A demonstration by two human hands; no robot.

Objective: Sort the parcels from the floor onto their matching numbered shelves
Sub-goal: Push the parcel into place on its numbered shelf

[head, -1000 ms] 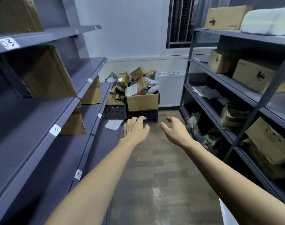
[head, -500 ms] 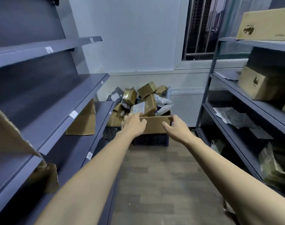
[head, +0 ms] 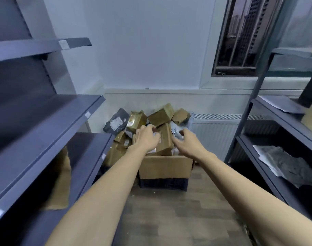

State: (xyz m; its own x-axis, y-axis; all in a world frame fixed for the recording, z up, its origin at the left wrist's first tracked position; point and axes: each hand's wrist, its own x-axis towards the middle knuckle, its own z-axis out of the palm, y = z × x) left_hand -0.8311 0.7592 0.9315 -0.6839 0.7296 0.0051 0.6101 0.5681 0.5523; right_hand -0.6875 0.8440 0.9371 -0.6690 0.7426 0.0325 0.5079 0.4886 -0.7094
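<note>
Head view: against the frame half a second earlier, both hands have advanced from in front of the open carton to the top of the parcel heap, and the heap stands much nearer the camera. The left hand (head: 146,137) lies on the pile with its fingers curled down over a brown parcel (head: 163,139); motion blur prevents telling whether that grip is closed on the parcel or merely resting. The right hand (head: 186,142) hovers just beside the same parcel, fingers loosely bent and spread, its grip unclosed and holding nothing. The parcels are stacked in and above a plain corrugated cardboard carton (head: 165,166), which sits on a dark slatted plastic crate (head: 163,183) on the wood-grain floor (head: 169,219), against the far wall between the two racks. Most parcels are creased brown cardboard boxes, some sealed with glossy tape; a dark grey plastic mailer (head: 117,121) with a white label leans at the left of the heap, and a crinkled pale poly bag (head: 176,130) lies under the right fingers. The left shelving (head: 45,125) is smooth grey-blue metal with small white tags on its front edges; the right shelving (head: 276,135) carries flat grey bags. A ribbed white radiator (head: 213,128) stands behind the heap.
</note>
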